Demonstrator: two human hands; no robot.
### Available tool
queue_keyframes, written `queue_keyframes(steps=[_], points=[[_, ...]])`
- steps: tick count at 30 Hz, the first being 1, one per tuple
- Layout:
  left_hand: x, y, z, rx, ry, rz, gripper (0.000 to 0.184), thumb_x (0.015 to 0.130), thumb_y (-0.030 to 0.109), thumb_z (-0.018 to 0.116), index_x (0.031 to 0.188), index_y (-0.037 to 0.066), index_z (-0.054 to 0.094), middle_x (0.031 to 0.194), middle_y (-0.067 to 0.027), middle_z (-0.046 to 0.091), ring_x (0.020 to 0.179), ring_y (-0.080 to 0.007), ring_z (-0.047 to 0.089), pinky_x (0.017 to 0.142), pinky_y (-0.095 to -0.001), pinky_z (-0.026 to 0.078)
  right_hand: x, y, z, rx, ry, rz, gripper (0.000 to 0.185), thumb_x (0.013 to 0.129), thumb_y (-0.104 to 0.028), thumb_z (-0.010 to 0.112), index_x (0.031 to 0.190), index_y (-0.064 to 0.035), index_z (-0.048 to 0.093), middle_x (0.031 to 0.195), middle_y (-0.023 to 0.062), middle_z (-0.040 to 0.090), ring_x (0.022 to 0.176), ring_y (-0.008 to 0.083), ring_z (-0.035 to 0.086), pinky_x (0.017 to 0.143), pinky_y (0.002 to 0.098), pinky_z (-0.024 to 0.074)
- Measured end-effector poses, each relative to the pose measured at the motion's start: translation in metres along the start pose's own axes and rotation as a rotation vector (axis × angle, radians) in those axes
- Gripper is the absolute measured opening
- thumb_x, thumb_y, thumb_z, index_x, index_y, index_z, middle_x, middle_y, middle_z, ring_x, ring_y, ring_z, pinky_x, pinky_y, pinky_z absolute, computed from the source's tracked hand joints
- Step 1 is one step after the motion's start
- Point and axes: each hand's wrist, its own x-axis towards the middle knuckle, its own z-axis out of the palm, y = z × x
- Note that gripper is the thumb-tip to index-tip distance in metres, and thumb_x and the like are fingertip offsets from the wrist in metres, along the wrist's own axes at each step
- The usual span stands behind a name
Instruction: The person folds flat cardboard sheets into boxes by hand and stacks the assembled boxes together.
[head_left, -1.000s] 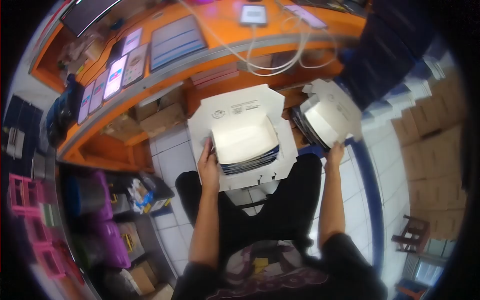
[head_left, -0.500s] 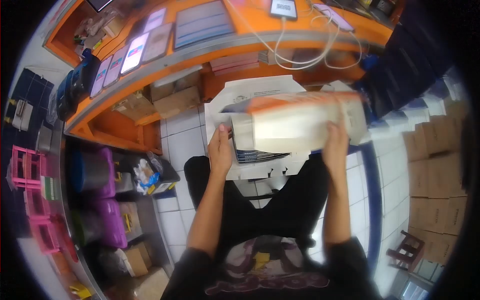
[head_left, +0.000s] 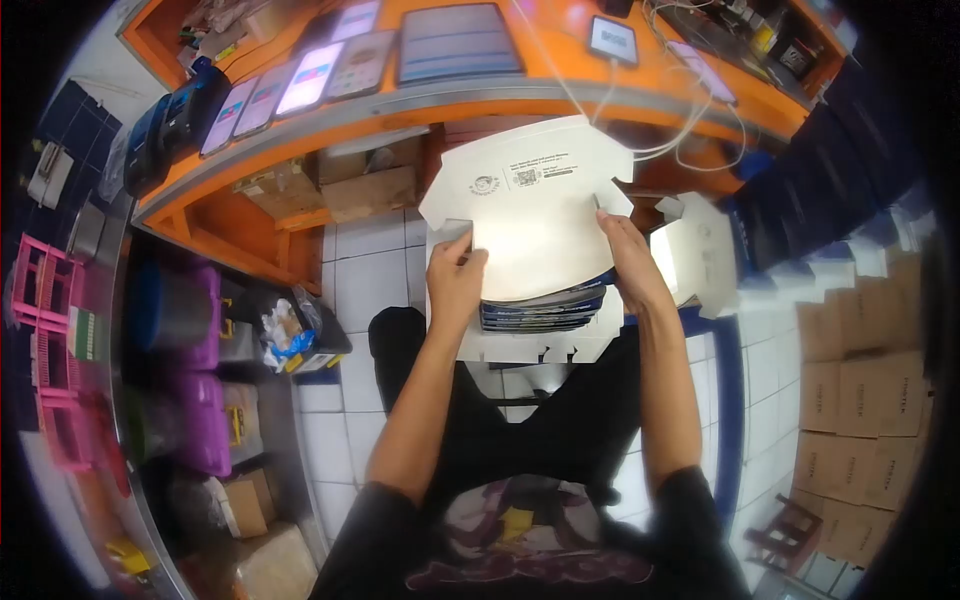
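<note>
A white printed cardboard box piece (head_left: 540,240) lies on top of a stack of nested pieces with dark blue edges (head_left: 545,312), above my lap. At its left side, my left hand (head_left: 457,278) pinches a small flap. My right hand (head_left: 632,255) is closed on the right side flap, thumb near the top of the fold. Below the stack, the lowest white piece (head_left: 590,348) spreads out over my thighs. Just right of my right hand stands another group of white folded pieces (head_left: 700,250), partly hidden behind it.
An orange desk (head_left: 560,85) ahead holds a tablet (head_left: 458,42), several phones and white cables. Brown cartons (head_left: 860,400) are stacked at the right, near a small stool (head_left: 785,535). Purple bins (head_left: 205,420) and pink baskets (head_left: 45,295) fill the left.
My right hand has moved from the group at the right to the central stack, bringing a piece with it. That piece now lies on the stack, with both hands on its flaps.
</note>
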Motion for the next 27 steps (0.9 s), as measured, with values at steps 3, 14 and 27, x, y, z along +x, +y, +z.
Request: queue_keyframes(steps=[3, 14, 27], points=[[0.001, 0.007, 0.0, -0.486, -0.047, -0.097, 0.041, 0.099, 0.026, 0.063, 0.125, -0.006, 0.068, 0.121, -0.0148, 0.067, 0.11, -0.0199, 0.062, 0.096, -0.0305, 0.048, -0.001, -0.007, 0.001, 0.105, -0.073, 0.098, 0.054, 0.103, -0.036, 0.055, 0.13, 0.0109, 0.058, 0.124, 0.0144, 0.063, 0.112, 0.0187, 0.057, 0.098, 0.0323, 0.0444], [-0.02, 0.022, 0.006, -0.871, -0.032, -0.266, 0.053, 0.103, 0.027, 0.062, 0.144, -0.004, 0.05, 0.134, -0.013, 0.06, 0.121, -0.0196, 0.057, 0.105, -0.0304, 0.045, -0.001, -0.021, -0.017, -0.006, -0.172, 0.2, 0.049, 0.101, -0.026, 0.054, 0.141, 0.0036, 0.055, 0.128, 0.0135, 0.063, 0.114, 0.0226, 0.06, 0.094, 0.035, 0.052], [-0.032, 0.015, 0.002, -0.909, 0.003, -0.277, 0.055, 0.103, 0.03, 0.062, 0.145, -0.003, 0.05, 0.135, -0.0113, 0.06, 0.121, -0.018, 0.057, 0.105, -0.0335, 0.044, 0.004, -0.024, -0.023, -0.09, -0.233, 0.301, 0.058, 0.098, -0.013, 0.052, 0.153, 0.0008, 0.039, 0.134, 0.0174, 0.058, 0.111, 0.0228, 0.063, 0.091, 0.0376, 0.0584]])
